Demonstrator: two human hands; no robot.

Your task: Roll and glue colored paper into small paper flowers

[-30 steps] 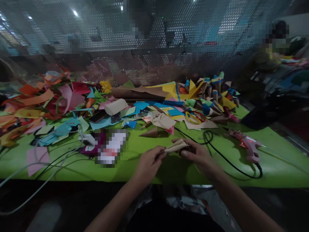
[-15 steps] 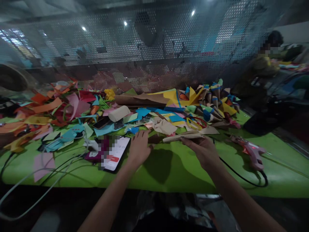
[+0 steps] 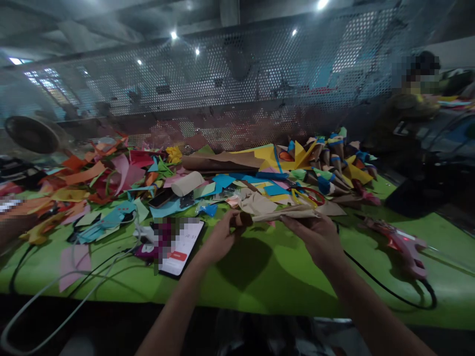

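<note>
My left hand is closed on a small brown paper cone, its wide end turned toward the right. In my right hand is a flattened, rolled piece of beige paper, gripped between thumb and fingers. The left tip of the beige paper comes close to the cone's opening; whether they touch I cannot tell. Both pieces are held just above the green tabletop. Crumpled beige paper lies right behind them.
A pink glue gun with a black cord lies at right. Left of my hands is a lit phone. Coloured paper scraps, a beige roll and finished-looking paper cones line the back. Another person is beyond, at right.
My left hand left the beige paper, reached to the brown cone on the table, and picked it up. My right hand kept the beige paper. The view has tilted up.
</note>
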